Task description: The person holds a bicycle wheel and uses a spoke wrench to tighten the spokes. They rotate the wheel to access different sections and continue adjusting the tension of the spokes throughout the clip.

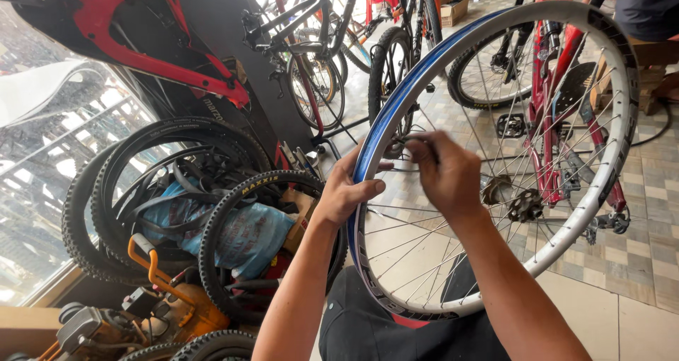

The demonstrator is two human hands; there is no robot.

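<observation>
Wheel rim (pixel 614 85) upright, tilted right; left hand (pixel 344 191) grips its edge.

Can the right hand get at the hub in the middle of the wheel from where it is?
Probably yes. The right hand is already inside the rim among the spokes, and the hub sits just beside it. Only thin spokes lie between them; the left hand grips the rim.

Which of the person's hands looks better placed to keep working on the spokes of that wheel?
Probably the right hand: its fingertips sit inside the wheel rim, pinching at a spoke. The left hand is wrapped around the rim's blue edge, steadying it.
</observation>
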